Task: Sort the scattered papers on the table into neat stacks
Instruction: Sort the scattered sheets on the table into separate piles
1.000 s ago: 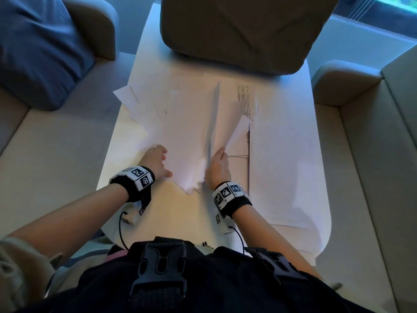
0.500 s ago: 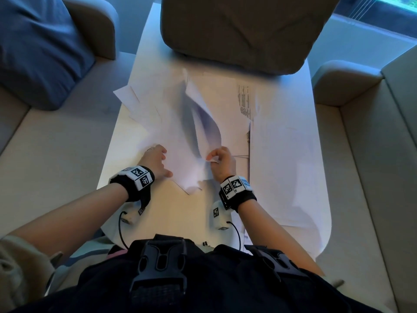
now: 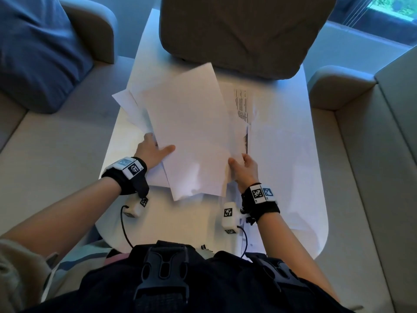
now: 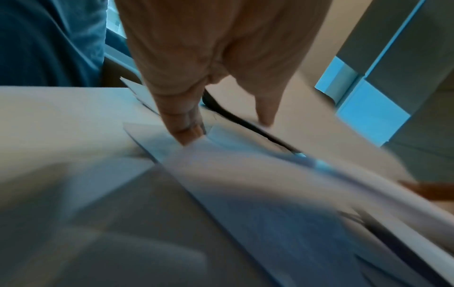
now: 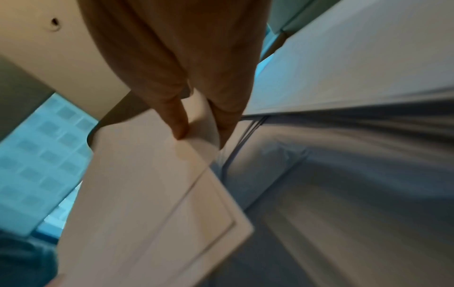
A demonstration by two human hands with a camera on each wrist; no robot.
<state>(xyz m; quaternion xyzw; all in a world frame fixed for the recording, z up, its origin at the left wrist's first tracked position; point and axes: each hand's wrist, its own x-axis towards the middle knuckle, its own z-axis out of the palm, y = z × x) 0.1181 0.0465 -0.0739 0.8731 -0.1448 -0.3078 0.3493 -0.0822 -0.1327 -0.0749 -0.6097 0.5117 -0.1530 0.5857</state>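
Several white sheets (image 3: 191,132) are held together, lifted a little off the white table (image 3: 180,222). My left hand (image 3: 158,147) holds their left edge, thumb on top and fingers underneath. My right hand (image 3: 237,162) pinches their lower right edge; in the right wrist view the fingers (image 5: 181,132) clamp the sheets (image 5: 147,194). The left wrist view is blurred, with my left hand (image 4: 221,126) at the papers' edge (image 4: 270,174). More loose papers (image 3: 126,100) stick out at the left, and a printed sheet (image 3: 242,102) lies to the right.
A large grey-brown cushion (image 3: 237,35) covers the far end of the table. Big white sheets (image 3: 284,166) cover the table's right side. A blue pillow (image 3: 33,53) lies on the beige sofa (image 3: 56,166) at the left, and more beige sofa (image 3: 372,177) flanks the right.
My right hand swung a raised sheet over to the left onto the others. My left hand left the table papers and took the bundle's left edge; the bundle is now lifted between both hands.
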